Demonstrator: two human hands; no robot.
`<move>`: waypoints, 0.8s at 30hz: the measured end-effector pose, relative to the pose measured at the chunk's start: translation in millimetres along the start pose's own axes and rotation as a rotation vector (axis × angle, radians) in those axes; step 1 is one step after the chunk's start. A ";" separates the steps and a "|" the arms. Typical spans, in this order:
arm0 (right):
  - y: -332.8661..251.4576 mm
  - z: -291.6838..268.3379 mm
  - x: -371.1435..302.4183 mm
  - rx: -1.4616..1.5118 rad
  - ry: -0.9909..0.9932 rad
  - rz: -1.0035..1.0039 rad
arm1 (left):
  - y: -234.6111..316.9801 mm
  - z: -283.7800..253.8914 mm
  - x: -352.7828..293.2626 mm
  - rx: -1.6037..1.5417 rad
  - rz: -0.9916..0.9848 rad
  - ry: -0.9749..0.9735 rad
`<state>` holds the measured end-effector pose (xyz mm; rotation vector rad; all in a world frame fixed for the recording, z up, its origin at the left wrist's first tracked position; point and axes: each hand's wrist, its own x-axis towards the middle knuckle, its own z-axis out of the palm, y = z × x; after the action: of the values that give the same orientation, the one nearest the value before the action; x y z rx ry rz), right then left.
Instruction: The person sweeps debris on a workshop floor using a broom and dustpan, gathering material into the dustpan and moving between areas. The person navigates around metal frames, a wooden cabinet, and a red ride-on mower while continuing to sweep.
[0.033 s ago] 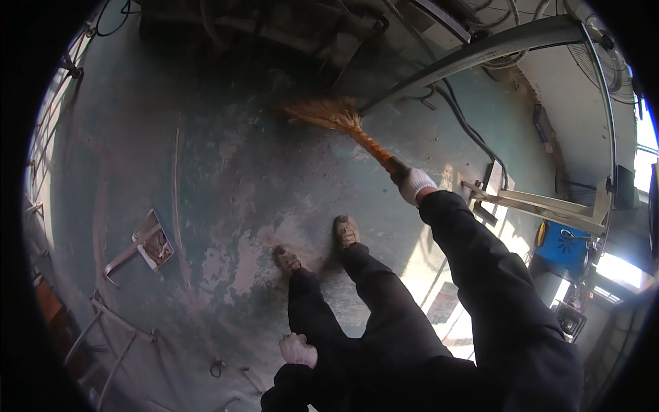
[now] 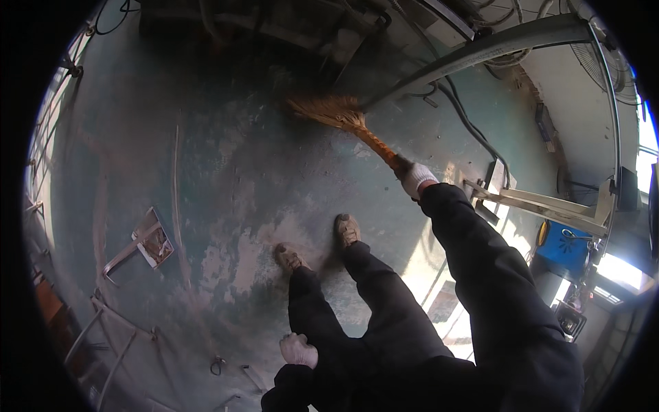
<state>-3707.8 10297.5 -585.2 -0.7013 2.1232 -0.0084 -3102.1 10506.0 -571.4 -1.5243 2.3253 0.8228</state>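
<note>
My right hand [image 2: 417, 181], in a white knit glove, grips the dark end of a broom [image 2: 376, 145] with an orange-brown handle. Its straw bristles fan out to the far left and rest at the greenish floor, slightly blurred at their tips. The fingers are wrapped round the handle, partly hidden behind the glove's back. My left hand [image 2: 298, 350], also gloved, is closed in a fist beside my left thigh, with nothing seen in it. Off to the left lies a long-handled dustpan [image 2: 149, 221] with brownish debris in it.
A metal frame [image 2: 480, 58] slants across the far right, beside dark cables [image 2: 470, 123]. Pale beams [image 2: 542, 209] and a blue box [image 2: 566, 246] stand to the right. A tubular metal stand [image 2: 123, 319] is at the near left. The floor paint [image 2: 250, 254] is worn.
The broom and my right hand have shifted very slightly to the right. My left hand and the dustpan stay about where they were.
</note>
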 end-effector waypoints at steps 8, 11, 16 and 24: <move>29.0 -16.5 -99.1 0.468 -0.258 0.258 | 20.5 -15.8 27.6 0.044 -0.030 -0.126; 24.4 -41.1 -122.1 0.324 -0.142 0.159 | 23.7 -23.2 38.2 0.034 -0.006 -0.129; 7.4 -30.0 -19.1 0.114 -0.004 0.020 | 14.2 -21.3 45.0 0.080 0.050 -0.144; 18.9 11.7 -64.7 0.654 -0.371 0.347 | 10.7 -23.7 52.9 0.077 0.051 -0.202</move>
<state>-3678.5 10347.5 -549.0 0.0549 1.7064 -0.3411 -3131.9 10455.2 -574.5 -1.2916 2.2295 0.8465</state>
